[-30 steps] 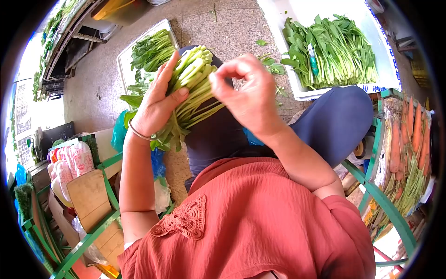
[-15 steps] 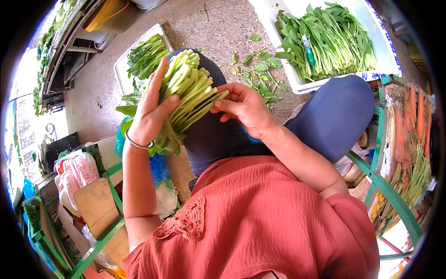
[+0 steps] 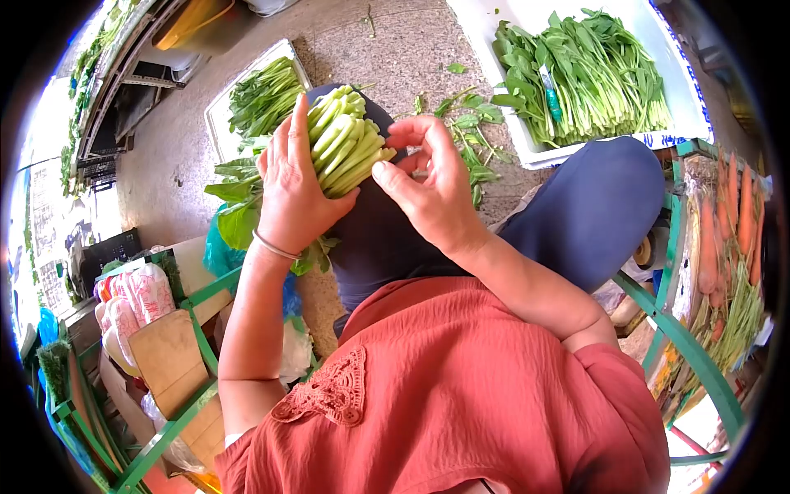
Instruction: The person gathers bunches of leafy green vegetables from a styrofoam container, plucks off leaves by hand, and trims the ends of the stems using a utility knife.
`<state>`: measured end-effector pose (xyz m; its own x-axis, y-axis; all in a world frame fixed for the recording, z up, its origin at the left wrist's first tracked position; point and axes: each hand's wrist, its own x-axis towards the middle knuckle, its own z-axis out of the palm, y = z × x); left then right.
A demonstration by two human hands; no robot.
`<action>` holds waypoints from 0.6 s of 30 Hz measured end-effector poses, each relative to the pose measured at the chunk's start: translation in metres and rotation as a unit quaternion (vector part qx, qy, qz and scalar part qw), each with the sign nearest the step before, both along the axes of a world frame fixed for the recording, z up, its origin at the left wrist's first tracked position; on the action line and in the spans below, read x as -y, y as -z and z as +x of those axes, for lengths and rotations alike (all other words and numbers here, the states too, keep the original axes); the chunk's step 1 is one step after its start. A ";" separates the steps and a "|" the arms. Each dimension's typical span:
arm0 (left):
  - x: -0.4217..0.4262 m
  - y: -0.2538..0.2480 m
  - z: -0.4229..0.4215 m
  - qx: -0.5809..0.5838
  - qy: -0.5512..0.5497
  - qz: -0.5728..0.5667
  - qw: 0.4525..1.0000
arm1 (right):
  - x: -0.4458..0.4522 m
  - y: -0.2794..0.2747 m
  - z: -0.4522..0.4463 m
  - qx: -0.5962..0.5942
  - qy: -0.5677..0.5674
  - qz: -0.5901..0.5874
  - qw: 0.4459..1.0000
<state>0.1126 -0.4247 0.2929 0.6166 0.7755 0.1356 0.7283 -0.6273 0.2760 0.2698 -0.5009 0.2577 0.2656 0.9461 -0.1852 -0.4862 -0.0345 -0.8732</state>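
In the head view, the left hand [image 3: 300, 177] grasped a bundle of leafy greens [image 3: 344, 146] over the left thigh [image 3: 366, 239]. The right hand [image 3: 436, 189] was nearer the cut ends, its thumb and bent fingers parted, nothing clearly pinched; whether the thumb touched the stems could not be told. From that hand, the bundle lay just to the left. Its long axis slanted: the cut ends pointed forward and right, the leaves back and left, beside the left wrist.
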 end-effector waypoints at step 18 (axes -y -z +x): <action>0.004 0.001 0.000 0.002 -0.033 0.014 0.999 | -0.026 0.009 0.016 0.355 -0.005 0.207 0.912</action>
